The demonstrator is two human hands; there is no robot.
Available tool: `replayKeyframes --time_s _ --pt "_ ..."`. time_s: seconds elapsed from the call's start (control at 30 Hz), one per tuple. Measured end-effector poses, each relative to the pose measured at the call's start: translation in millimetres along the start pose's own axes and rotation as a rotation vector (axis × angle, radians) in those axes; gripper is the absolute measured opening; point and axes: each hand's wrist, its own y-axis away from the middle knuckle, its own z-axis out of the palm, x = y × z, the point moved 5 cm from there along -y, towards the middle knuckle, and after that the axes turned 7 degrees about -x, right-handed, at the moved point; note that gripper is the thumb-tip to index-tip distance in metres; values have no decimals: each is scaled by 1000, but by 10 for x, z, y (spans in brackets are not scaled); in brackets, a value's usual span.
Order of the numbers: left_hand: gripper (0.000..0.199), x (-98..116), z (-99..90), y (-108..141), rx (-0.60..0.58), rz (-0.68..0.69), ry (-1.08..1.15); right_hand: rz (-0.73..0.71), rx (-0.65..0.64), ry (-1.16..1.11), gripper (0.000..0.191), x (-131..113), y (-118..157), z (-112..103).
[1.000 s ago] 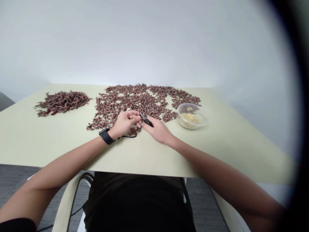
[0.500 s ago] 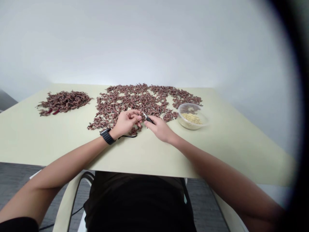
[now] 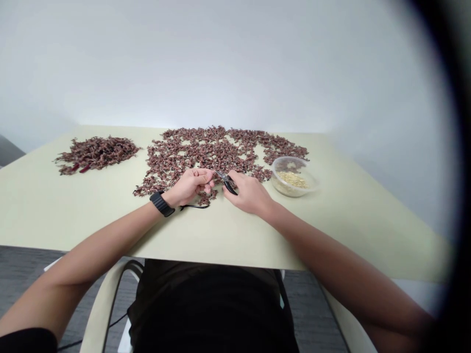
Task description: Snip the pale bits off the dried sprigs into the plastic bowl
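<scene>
My right hand (image 3: 250, 192) is wrapped round a pair of black-handled pliers (image 3: 228, 184), with the metal jaws pointing left and up. Just left of the jaws, my left hand (image 3: 193, 185) has its thumb and forefinger pinched together. Whatever sits in that pinch is too small to make out. Both hands are over the near edge of a wide spread of small reddish-brown twisted pieces (image 3: 206, 152). A few of these pieces (image 3: 206, 197) lie just below my left fingers.
A heap of similar brown pieces (image 3: 101, 153), with two dark red bits, lies at the table's left. Right of my hand stands a clear round tub (image 3: 276, 184) holding small yellowish bits (image 3: 293, 180). A thin black cord-like thing (image 3: 196, 207) lies near my left wrist.
My right hand has shifted slightly right and the pliers now show more of their handles, turned and opened a little. My left hand has moved slightly left, its fingers closer together.
</scene>
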Motion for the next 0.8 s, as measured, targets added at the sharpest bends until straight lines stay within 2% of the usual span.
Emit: replayKeyframes --time_s 0.2,0.5,0.8 --pt "27 -1 -1 3 19 -5 10 -7 10 -38 18 -10 6 5" --pt "41 -7 92 25 156 145 -158 158 -32 -515 28 -70 2 273" --pt "38 11 115 22 196 171 -326 117 -83 -729 27 -115 -55 305"
